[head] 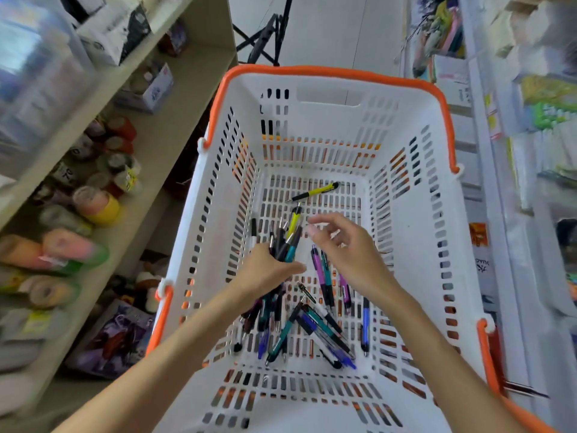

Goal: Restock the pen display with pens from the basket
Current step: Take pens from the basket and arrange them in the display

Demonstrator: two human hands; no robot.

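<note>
Item: pen bundle (285,242), gripped in my left hand (268,270). My right hand (346,248), fingers loosely spread, empty, hovers at three o'clock. Loose pens (318,326) litter basket (415,232) floor, six o'clock. Risk: overfull fist; bundle may fan, slip.

Beige shelves (175,98) left, pale floor (337,32) — blurred

Shelf goods (93,204) at left are blurred; left hand (268,270) hides its pens' (288,242) middles

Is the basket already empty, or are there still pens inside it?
Not empty. Loose pens lie on the basket floor, a yellow pen lies apart, and the left hand grips a bunch.
</note>
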